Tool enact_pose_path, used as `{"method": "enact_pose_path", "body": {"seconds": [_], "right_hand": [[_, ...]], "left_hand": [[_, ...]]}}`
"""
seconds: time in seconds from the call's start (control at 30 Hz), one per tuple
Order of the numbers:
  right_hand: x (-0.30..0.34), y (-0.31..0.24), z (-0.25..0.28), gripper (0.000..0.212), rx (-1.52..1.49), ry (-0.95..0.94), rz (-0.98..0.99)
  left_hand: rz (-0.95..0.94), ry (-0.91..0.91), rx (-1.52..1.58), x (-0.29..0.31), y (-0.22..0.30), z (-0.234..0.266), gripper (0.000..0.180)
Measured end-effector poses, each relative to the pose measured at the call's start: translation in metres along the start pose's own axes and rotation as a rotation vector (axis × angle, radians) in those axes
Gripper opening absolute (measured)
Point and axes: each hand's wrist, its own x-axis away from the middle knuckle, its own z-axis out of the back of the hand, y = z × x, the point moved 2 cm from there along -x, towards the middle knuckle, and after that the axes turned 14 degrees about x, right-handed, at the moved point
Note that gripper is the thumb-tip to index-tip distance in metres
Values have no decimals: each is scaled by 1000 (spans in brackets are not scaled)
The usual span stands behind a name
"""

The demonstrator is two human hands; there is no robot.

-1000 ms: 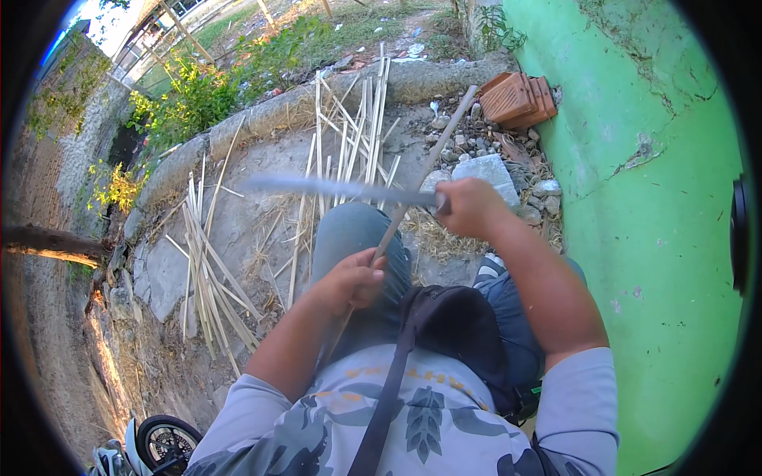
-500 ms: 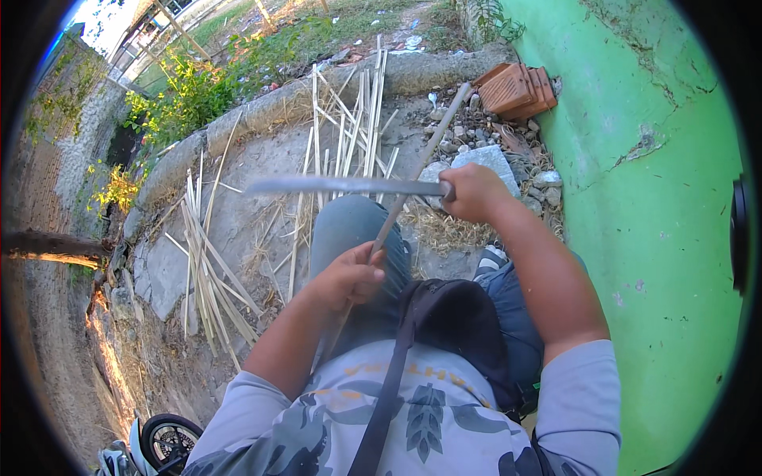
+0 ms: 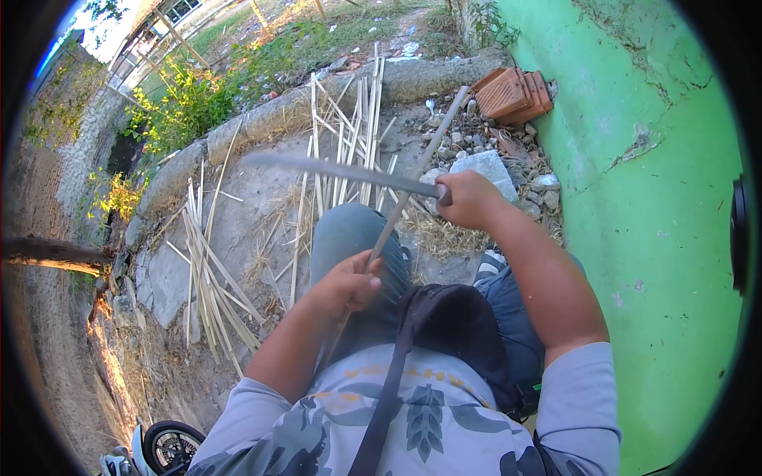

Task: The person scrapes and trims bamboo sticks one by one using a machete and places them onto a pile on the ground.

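Note:
My right hand [image 3: 472, 200] is closed round the handle of a machete [image 3: 337, 170]. The long blade points left, its far end smeared by motion, and crosses a long thin wooden strip [image 3: 435, 143]. Gripped in my left hand [image 3: 349, 284], this strip slants from near my waist up toward the rubble. The blade passes over it a little above my left fingers; whether the two touch I cannot tell. Several pale split strips [image 3: 361, 131] lie on the ground beyond my knee, and a second pile of pale strips [image 3: 210, 278] lies to the left.
On the right rises a green wall [image 3: 651, 278] with cracked plaster. Beside it are stacked orange roof tiles [image 3: 512, 95], rubble and a broken concrete slab [image 3: 486, 170]. A low concrete curb [image 3: 270, 119] runs across the far side. A motorcycle wheel [image 3: 171, 448] shows at the lower left.
The machete has tilted, its tip moving farther away from me while the handle shifts slightly. My left hand keeps its hold on the wooden strip.

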Motion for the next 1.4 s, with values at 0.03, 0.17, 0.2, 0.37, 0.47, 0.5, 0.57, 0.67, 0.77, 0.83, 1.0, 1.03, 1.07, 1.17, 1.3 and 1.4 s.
{"method": "enact_pose_path", "body": {"seconds": [0.03,0.17,0.2,0.37,0.47,0.5,0.57,0.67,0.77,0.83,1.0,1.03,1.07,1.17,1.3,1.4], "right_hand": [[2,-10,2,16,43,-39,27],[-4,8,4,15,121,-15,1],[-3,13,1,15,123,-15,-2],[-3,4,1,16,35,-8,17],[-2,7,7,16,130,-68,100],[-3,19,2,17,67,-33,14],[-2,30,-5,17,15,-28,-56],[-3,22,-4,17,-32,-2,-80],[-1,7,8,16,68,-16,21],[-4,22,3,14,160,-77,-7],[-2,53,3,15,-49,57,-203],[-3,43,2,14,-24,53,-114],[-2,30,0,14,-1,46,-25],[-1,17,8,15,74,-50,26],[-3,54,11,20,9,60,-202],[0,58,15,24,-52,172,-292]], "left_hand": [[-2,-18,29,2,-1,2,34],[-5,22,-65,0,-1,-12,37],[-4,31,-68,-1,0,-12,38],[14,-7,12,2,3,-8,41],[45,-53,-29,3,2,-6,42],[42,-24,-45,1,3,-9,43],[36,1,-65,0,3,-11,43],[33,-30,22,3,3,-8,43],[35,-1,-1,5,1,-12,44],[45,7,-102,5,1,-15,44],[65,-3,-66,2,2,-17,44],[60,-6,-28,2,3,-17,44],[60,-4,-27,3,2,-15,44],[74,-41,-14,5,2,-12,44],[49,-12,-47,4,0,-15,39],[53,-4,-20,2,0,-7,30]]}}
